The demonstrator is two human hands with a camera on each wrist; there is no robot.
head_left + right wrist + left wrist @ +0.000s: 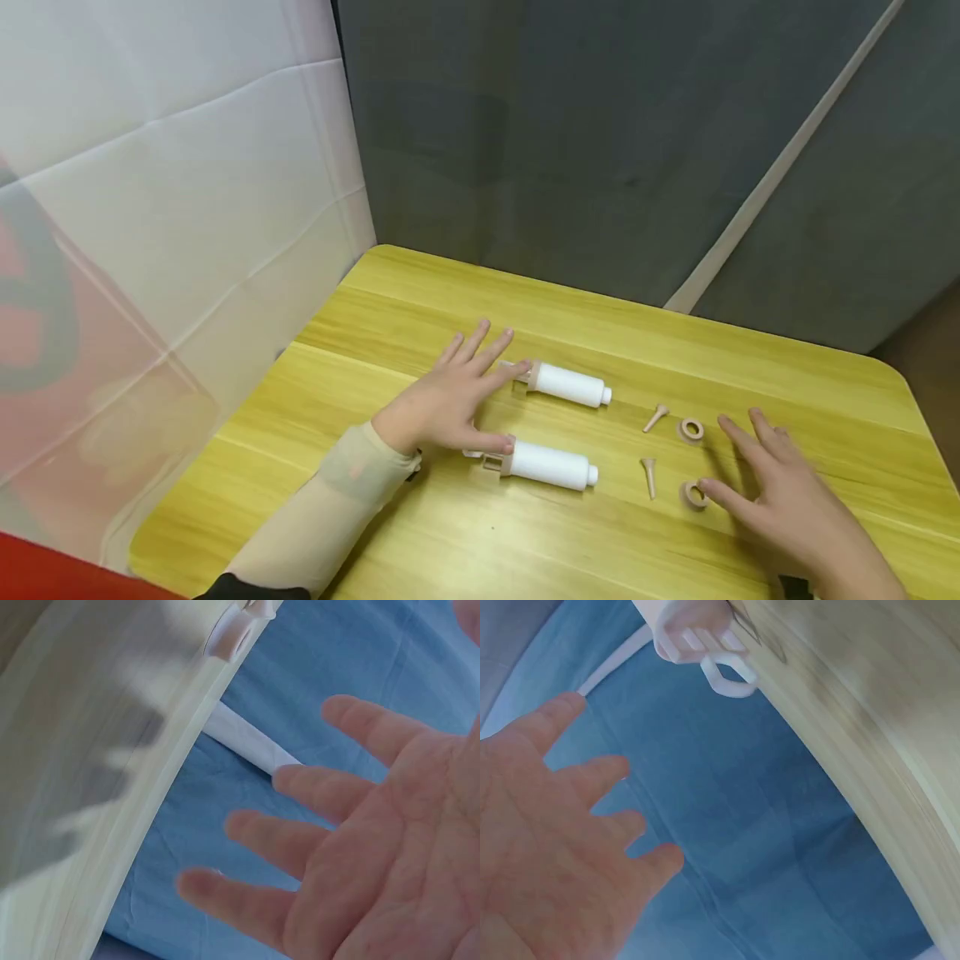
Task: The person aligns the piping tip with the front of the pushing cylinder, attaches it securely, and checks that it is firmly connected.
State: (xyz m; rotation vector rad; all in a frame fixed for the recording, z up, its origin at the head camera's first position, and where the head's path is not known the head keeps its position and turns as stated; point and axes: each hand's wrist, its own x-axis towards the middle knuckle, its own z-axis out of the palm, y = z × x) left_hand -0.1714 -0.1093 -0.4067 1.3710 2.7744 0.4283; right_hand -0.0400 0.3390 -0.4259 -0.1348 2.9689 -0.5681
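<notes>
My left hand (450, 400) is spread over the left ends of two white cylinders, the far one (570, 385) and the near one (550, 464). Each cylinder lies on its side, with a beige collar, an open frame at the left and a small nub at the right. Whether my fingertips touch them I cannot tell. My right hand (795, 496), fingers apart, hovers right of two beige rings, the far one (682, 428) and the near one (686, 495). Left of these lie two flared beige pegs (655, 418) (650, 479). Neither hand holds anything.
Everything lies on a yellow wood-grain table (420, 533) with rounded corners. A dark grey curtain (570, 150) hangs behind it, crossed by a pale strip (780, 167). On the left side hangs a white cloth (187, 183).
</notes>
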